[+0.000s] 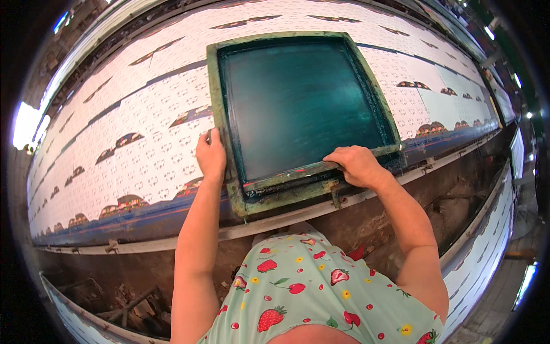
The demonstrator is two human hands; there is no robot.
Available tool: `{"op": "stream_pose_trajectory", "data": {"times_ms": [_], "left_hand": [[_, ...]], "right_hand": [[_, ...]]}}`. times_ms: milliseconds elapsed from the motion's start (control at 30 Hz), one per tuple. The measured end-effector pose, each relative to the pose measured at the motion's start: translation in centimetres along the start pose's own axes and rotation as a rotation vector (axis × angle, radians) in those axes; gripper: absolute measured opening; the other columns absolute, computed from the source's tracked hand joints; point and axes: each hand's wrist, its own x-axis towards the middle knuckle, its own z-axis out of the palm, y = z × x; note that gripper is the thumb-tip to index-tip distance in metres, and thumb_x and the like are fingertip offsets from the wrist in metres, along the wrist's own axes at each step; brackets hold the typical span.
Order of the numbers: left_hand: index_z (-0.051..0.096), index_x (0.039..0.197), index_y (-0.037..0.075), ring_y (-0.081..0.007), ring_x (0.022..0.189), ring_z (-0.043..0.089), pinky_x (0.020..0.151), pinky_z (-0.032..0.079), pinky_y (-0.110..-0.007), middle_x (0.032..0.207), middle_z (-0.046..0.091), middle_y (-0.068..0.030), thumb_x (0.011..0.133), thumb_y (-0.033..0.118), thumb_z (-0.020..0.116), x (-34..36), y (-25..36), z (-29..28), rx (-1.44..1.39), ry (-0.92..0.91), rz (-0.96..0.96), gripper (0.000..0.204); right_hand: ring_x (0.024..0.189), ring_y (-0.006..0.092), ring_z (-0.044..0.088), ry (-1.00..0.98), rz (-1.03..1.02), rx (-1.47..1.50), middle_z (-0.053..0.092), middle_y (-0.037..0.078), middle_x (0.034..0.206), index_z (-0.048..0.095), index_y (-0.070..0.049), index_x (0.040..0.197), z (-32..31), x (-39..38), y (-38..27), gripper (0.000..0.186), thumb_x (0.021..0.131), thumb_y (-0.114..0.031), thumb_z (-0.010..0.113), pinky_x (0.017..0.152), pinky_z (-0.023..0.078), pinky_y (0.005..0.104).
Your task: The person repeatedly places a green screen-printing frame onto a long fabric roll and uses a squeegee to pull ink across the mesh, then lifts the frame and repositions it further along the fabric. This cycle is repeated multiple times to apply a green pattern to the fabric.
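Head view: printing screen (303,109), green frame, lying flat on patterned cloth (143,143) along long table. Left hand (210,156) clasped over left frame edge. Right hand (358,165) pressed down on near rail. Likely positioning step; next calls for even, two-handed lift.

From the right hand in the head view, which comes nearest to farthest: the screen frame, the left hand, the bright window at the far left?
1. Screen frame: under the right hand, at its near edge.
2. Left hand: across the frame, on its left side.
3. Bright window: far left.
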Motion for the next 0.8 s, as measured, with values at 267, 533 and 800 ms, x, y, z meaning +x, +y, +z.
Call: {"op": "stream_pose_trajectory", "data": {"times_ms": [267,533,800], "left_hand": [[0.072,0.139,-0.005,-0.0466,0.130,0.069,0.114,0.052,-0.052,0.137,0.074,-0.0310,0.106,0.054,0.065,-1.1,1.6,-0.4,-0.002,-0.001,-0.062,0.069],[0.068,0.144,-0.005,-0.0467,0.133,0.067,0.115,0.051,-0.051,0.138,0.072,-0.0325,0.108,0.051,0.065,-1.5,2.4,-0.8,-0.020,-0.029,-0.074,0.066],[0.068,0.144,-0.006,-0.0443,0.129,0.071,0.111,0.054,-0.049,0.136,0.074,-0.0330,0.109,0.048,0.066,-1.3,1.7,-0.4,-0.039,0.012,-0.105,0.064]], "right_hand": [[0.115,0.0334,0.074,0.148,-0.053,-0.034,0.078,0.009,0.126,0.077,-0.013,0.133,2.7,-2.3,-2.8,0.059,0.078,0.008,0.070,0.097,0.057,0.0458],[0.119,0.0333,0.072,0.291,-0.130,-0.161,0.076,0.010,0.128,0.075,-0.012,0.138,4.0,3.4,0.2,0.068,0.074,0.010,0.072,0.095,0.055,0.0468],[0.115,0.0326,0.072,0.322,-0.220,-0.195,0.076,0.010,0.124,0.073,-0.013,0.135,1.4,17.3,7.9,0.060,0.080,0.009,0.069,0.093,0.055,0.0465]]}}
